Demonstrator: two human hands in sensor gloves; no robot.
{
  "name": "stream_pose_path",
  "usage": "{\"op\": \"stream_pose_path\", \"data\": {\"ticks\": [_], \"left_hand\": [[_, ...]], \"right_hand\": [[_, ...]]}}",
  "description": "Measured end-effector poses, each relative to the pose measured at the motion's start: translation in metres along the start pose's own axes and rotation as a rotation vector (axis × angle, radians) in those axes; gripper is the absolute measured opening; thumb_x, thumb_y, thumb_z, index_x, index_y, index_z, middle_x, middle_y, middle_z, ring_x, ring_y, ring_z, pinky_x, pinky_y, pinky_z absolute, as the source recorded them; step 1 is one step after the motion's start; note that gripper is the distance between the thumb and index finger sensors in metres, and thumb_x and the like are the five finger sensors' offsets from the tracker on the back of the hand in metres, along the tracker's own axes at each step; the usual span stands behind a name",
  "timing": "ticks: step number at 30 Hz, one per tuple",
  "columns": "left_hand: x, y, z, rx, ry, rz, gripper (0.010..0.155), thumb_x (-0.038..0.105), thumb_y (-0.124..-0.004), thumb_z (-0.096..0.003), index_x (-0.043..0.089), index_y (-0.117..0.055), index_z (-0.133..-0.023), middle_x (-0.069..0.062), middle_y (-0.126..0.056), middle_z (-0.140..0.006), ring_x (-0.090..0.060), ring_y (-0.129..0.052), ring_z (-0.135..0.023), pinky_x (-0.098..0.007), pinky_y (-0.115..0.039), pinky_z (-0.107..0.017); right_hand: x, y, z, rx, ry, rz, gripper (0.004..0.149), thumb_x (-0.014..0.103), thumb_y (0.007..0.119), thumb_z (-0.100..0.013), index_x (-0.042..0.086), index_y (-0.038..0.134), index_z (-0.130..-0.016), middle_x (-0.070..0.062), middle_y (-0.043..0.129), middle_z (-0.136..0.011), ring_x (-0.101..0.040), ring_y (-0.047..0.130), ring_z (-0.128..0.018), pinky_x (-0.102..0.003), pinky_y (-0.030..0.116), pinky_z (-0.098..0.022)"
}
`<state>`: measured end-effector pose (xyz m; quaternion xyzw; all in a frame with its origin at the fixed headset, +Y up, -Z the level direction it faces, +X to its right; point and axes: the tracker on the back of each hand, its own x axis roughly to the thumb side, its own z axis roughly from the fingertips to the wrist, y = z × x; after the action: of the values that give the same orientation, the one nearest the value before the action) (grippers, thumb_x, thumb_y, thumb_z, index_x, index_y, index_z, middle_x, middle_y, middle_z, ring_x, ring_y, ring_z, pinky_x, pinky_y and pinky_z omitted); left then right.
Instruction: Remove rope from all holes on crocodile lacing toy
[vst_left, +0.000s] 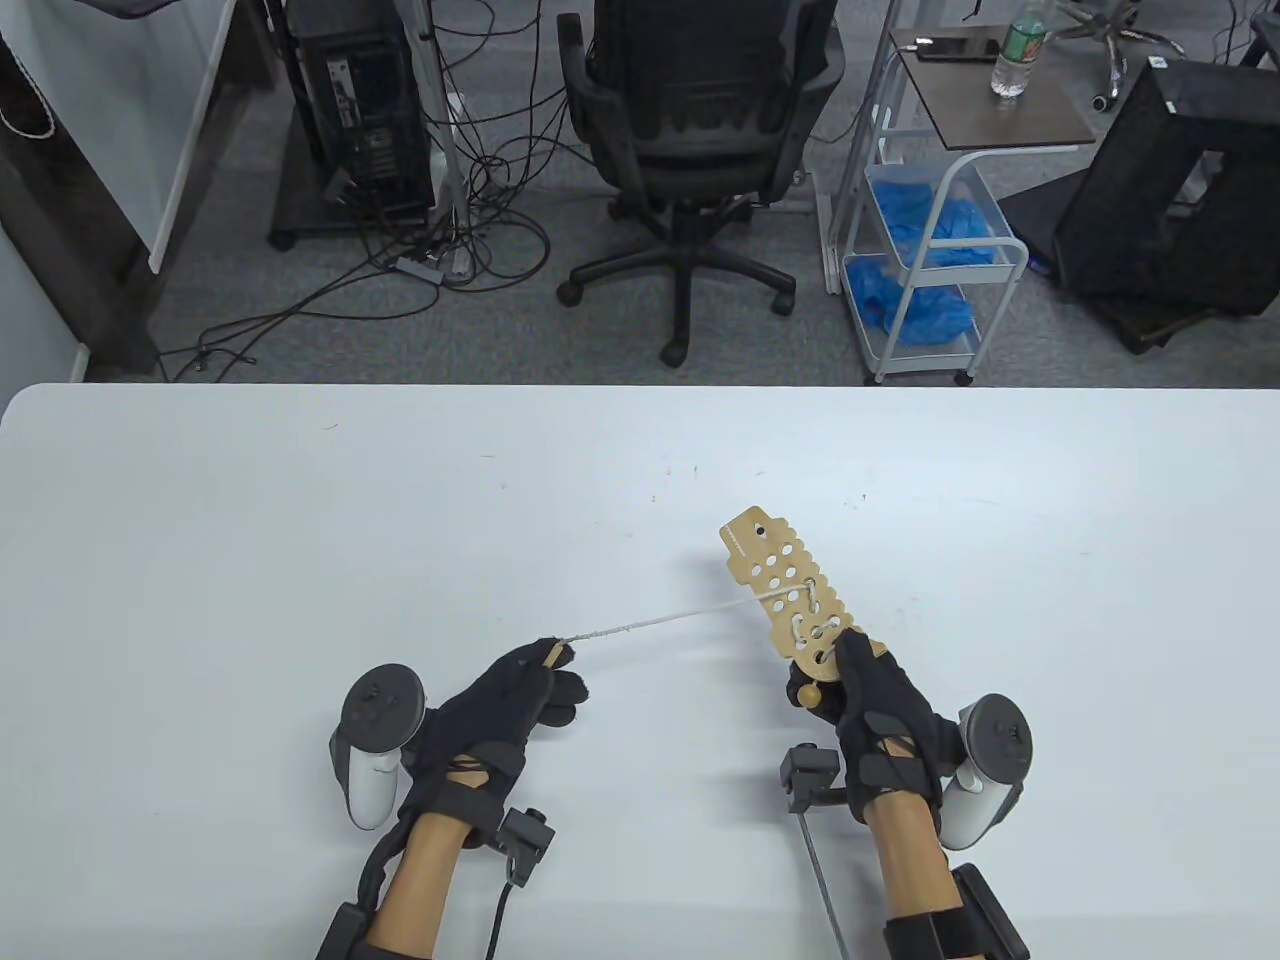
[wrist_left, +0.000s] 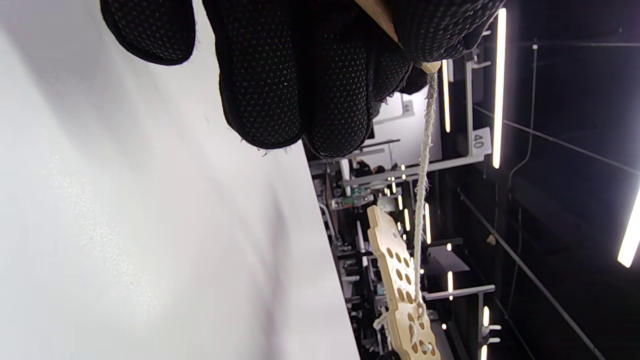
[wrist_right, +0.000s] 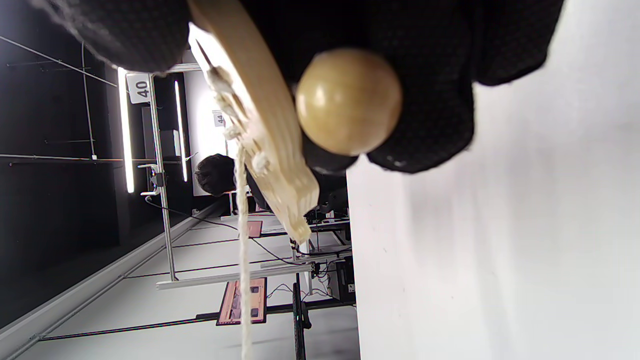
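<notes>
The wooden crocodile lacing toy (vst_left: 790, 590) is a flat tan board full of holes, held tilted above the white table (vst_left: 400, 520). My right hand (vst_left: 875, 700) grips its near end, with a wooden ball (vst_left: 808, 692) just under the fingers. A white rope (vst_left: 660, 620) is laced through the holes nearest that hand and runs taut to the left. My left hand (vst_left: 520, 690) pinches the wooden needle (vst_left: 552, 654) at the rope's end. The left wrist view shows the rope (wrist_left: 422, 190) stretched to the toy (wrist_left: 400, 290). The right wrist view shows the ball (wrist_right: 348, 101), the toy (wrist_right: 272, 150) edge-on and the rope (wrist_right: 243, 260).
Behind the table's far edge stand an office chair (vst_left: 700, 130), a white cart (vst_left: 925, 250) with blue bags, a computer tower (vst_left: 365, 110) with cables and a black crate (vst_left: 1185, 185). Bare white tabletop lies all around both hands.
</notes>
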<state>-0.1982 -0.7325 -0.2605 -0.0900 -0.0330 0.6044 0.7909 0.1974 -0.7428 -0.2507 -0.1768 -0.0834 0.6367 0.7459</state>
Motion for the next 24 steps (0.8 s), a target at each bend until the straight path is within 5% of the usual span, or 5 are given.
{"op": "stream_pose_path", "data": {"ticks": [24], "left_hand": [[-0.0036, 0.0087, -0.0002, 0.029, 0.013, 0.019, 0.052, 0.044, -0.07, -0.0544, 0.027, -0.074, -0.103, 0.0, -0.099, -0.086, -0.025, -0.097, -0.075, -0.062, -0.068, -0.067]], "right_hand": [[0.0008, 0.0003, 0.0009, 0.0, 0.001, -0.002, 0.051, 0.041, 0.079, -0.045, 0.001, 0.084, -0.075, -0.026, 0.097, -0.06, -0.045, 0.098, -0.047, -0.066, 0.071, -0.047]]}}
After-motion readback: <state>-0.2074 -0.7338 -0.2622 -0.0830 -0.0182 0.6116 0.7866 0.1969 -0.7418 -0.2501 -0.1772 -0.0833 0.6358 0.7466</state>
